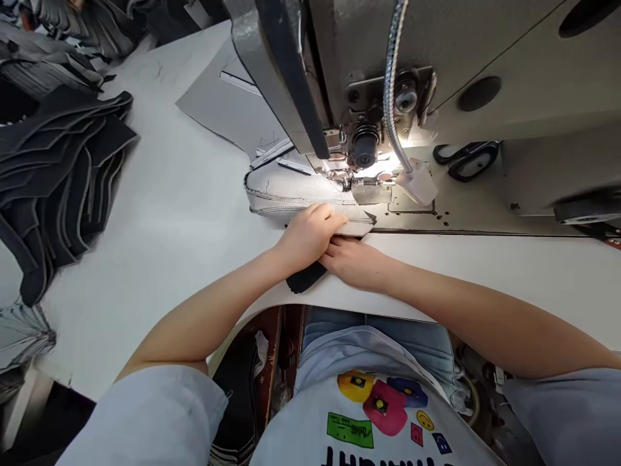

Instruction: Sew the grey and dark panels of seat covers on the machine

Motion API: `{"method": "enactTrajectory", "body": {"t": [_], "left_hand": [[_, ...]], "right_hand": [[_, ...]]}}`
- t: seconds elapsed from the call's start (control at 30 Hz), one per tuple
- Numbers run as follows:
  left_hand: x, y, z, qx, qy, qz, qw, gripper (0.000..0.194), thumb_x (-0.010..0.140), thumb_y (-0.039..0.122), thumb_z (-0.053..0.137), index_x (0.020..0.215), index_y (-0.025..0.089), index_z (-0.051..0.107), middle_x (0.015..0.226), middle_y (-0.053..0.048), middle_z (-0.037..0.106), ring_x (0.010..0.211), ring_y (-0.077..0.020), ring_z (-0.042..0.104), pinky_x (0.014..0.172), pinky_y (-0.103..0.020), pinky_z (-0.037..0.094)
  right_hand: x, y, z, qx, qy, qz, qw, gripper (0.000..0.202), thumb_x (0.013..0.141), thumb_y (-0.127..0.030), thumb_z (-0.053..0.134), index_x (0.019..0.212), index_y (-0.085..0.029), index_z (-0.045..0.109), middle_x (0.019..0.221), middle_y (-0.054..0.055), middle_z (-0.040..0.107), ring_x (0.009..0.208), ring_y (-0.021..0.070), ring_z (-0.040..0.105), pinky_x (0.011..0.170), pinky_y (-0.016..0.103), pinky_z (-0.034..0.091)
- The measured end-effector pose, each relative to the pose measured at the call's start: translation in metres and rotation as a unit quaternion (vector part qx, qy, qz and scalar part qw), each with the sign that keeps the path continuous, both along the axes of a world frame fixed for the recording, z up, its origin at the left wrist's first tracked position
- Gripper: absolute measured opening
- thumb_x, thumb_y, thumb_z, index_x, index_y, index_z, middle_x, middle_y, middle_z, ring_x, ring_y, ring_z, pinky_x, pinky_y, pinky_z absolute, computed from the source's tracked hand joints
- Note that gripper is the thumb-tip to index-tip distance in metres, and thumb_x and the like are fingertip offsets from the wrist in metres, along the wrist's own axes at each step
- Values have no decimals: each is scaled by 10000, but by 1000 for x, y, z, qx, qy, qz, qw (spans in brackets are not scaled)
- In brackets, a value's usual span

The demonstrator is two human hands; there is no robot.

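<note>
A light grey fabric piece point(291, 188) with dark stitched edges lies under the lit needle area of a sewing machine point(369, 149). My left hand point(310, 236) rests on the near edge of this piece, fingers bent and thumb toward the right. Just right of it, my right hand point(356, 262) has its fingers curled at the fabric's near edge, against the left hand. The fingertips of the right hand are hidden under the cloth. A black part point(306, 277) of the work sticks out below both hands. Larger grey panels point(218, 97) extend behind the machine head.
Stacks of dark cut pieces point(63, 175) lie on the white table point(160, 239) at left, with more grey bundles point(43, 58) behind. Black-handled snips point(468, 158) rest on the machine bed to the right. A flexible lamp point(417, 184) hangs close to the needle.
</note>
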State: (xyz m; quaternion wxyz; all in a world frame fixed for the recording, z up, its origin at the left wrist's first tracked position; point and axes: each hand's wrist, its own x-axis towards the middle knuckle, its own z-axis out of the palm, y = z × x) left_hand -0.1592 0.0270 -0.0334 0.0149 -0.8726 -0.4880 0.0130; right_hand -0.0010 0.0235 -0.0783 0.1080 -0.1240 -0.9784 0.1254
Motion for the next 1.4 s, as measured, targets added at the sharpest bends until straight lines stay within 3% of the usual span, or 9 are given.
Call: {"method": "enactTrajectory", "body": {"t": [0.13, 0.27, 0.4, 0.57, 0.8, 0.93, 1.2, 1.3, 1.4], "left_hand": [[-1, 4, -8, -38, 12, 79, 996, 581, 840, 17, 419, 1371, 183, 584, 919, -62, 601, 870, -207, 565, 764, -295, 488], [0, 2, -11, -29, 40, 89, 995, 559, 914, 8, 351, 1417, 152, 548, 1029, -118, 605, 982, -248, 555, 855, -350, 493], [8, 0, -3, -63, 19, 115, 991, 545, 873, 66, 484, 1416, 86, 532, 1246, -181, 566, 1114, -295, 540, 957, -405, 503], [22, -2, 0, -61, 33, 149, 986, 589, 888, 99, 458, 1476, 122, 478, 1171, -183, 591, 1067, -296, 572, 886, -414, 536], [23, -6, -16, 18, 41, 141, 989, 503, 946, 88, 387, 1420, 137, 546, 1122, -193, 627, 1005, -286, 603, 841, -392, 528], [18, 1, -22, 49, 21, 121, 991, 493, 967, 77, 358, 1407, 145, 568, 1138, -183, 665, 1038, -267, 644, 887, -360, 542], [2, 16, -28, 18, -9, 78, 997, 495, 965, 145, 454, 1455, 119, 511, 1484, -221, 516, 1400, -325, 491, 1117, -442, 461], [-4, 16, -29, 70, -44, 29, 996, 418, 951, 136, 451, 1336, 120, 612, 1435, -190, 565, 1289, -277, 570, 1060, -395, 491], [-6, 15, -23, 108, -39, -8, 993, 348, 952, 107, 400, 1024, 172, 734, 1087, -108, 713, 960, -208, 639, 802, -319, 518]], "right_hand": [[32, 15, 6, 100, 61, -24, 993, 324, 992, -73, 409, 1193, -74, 663, 1110, 141, 716, 1043, 252, 627, 957, 400, 499], [64, 33, 8, 138, 59, -96, 984, 291, 996, -65, 406, 940, -121, 687, 955, 105, 702, 946, 210, 609, 850, 316, 495], [66, 37, 5, 179, 47, -103, 977, 341, 1005, -73, 395, 804, -174, 651, 804, 57, 649, 844, 192, 560, 815, 305, 440], [58, 31, 6, 170, 29, -120, 978, 345, 993, -53, 392, 807, -170, 658, 790, 66, 635, 806, 193, 523, 720, 308, 373], [50, 21, 12, 177, 12, -84, 981, 380, 964, -9, 382, 765, -170, 663, 718, 57, 616, 681, 179, 470, 645, 312, 333], [42, 15, 8, 188, 25, -119, 975, 400, 946, 21, 374, 756, -165, 672, 699, 58, 614, 675, 175, 494, 618, 308, 348], [26, 3, -4, 148, 65, -118, 980, 353, 988, -83, 407, 1124, -41, 730, 1196, 173, 718, 1140, 276, 621, 998, 400, 510], [24, 0, -4, 139, 66, -114, 982, 383, 993, -143, 418, 1195, 25, 697, 1233, 225, 700, 1172, 311, 631, 1038, 435, 512], [13, -6, 0, 130, 41, -109, 985, 422, 993, -182, 415, 1206, 68, 680, 1222, 272, 693, 1163, 338, 649, 1050, 469, 507]]}}
